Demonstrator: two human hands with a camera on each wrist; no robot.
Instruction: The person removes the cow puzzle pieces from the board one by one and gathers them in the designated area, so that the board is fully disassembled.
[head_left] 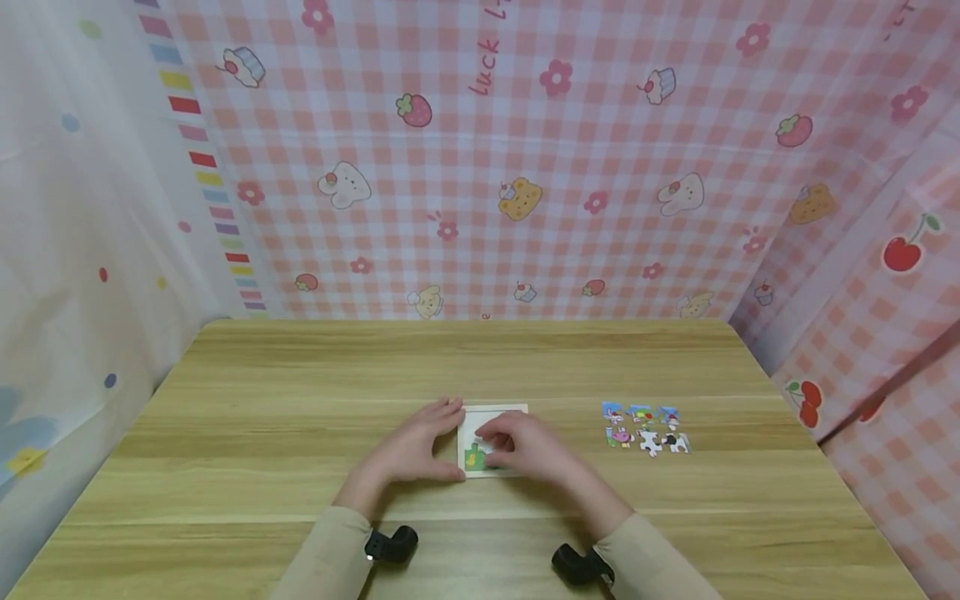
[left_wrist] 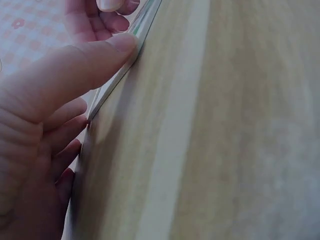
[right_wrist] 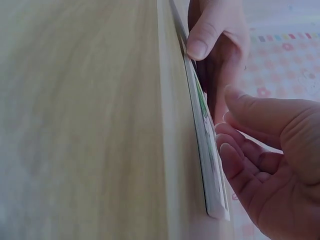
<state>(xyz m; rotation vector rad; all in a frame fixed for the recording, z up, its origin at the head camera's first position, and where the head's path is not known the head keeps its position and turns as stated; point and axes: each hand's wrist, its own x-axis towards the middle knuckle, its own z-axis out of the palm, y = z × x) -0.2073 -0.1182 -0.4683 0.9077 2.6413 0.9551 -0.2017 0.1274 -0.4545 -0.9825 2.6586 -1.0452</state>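
Observation:
A small white puzzle frame (head_left: 495,408) lies on the table. My left hand (head_left: 416,446) holds its left side, thumb at the near corner and fingers at the far one; in the left wrist view the thumb (left_wrist: 117,46) presses on the rim. A green jigsaw piece with a yellow figure (head_left: 474,458) sits in the frame's near left corner. My right hand (head_left: 528,448) is over the frame's right part, fingers bent and thumb apart from them. In the right wrist view I see no piece between its fingers (right_wrist: 232,155). The hand hides part of the frame's inside.
To the right of the frame, several loose jigsaw pieces (head_left: 649,442) lie in two rows on the wooden table (head_left: 300,358). Patterned cloth (head_left: 465,167) hangs behind and at both sides. Each wrist carries a black camera (head_left: 393,546).

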